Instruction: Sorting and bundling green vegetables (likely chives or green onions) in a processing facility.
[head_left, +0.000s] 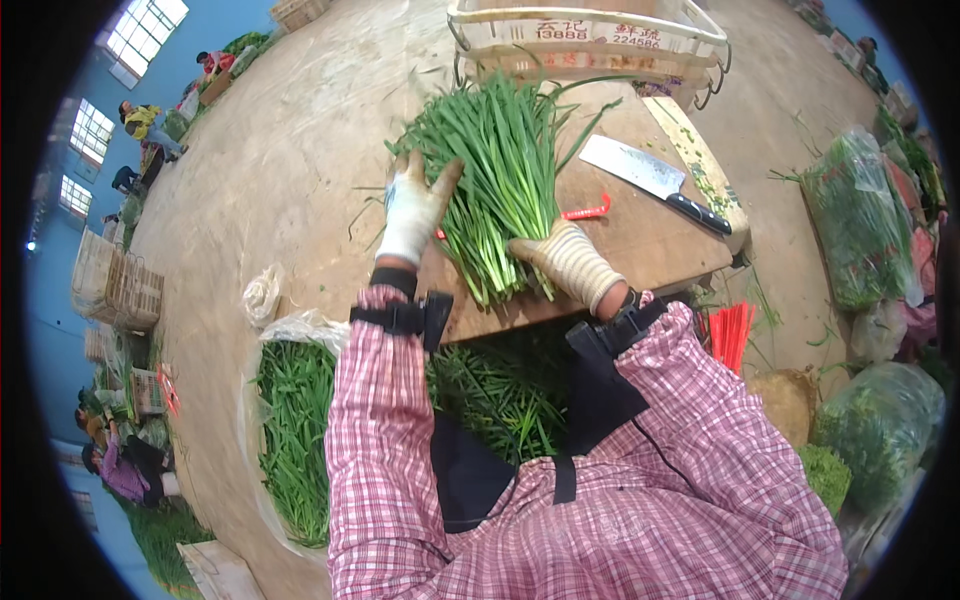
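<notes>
So the greens (pixel 500 140) are sitting between left hand (pixel 411 205), fingers spreading wide, and right hand (pixel 575 262), thumb resting on the stems (pixel 482 255); can't tell if it's clamping. Probably light, floppy, bruising easily, so I'd be gripping stems.

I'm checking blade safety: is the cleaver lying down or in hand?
Lying down: the cleaver rests flat on the table, while the left hand and right hand are at the leafy bundle.

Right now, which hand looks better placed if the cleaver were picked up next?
Probably the right hand: it touches the green bunch on the side where the cleaver lies, nearer the black handle. The left hand is on the opposite side.
</notes>
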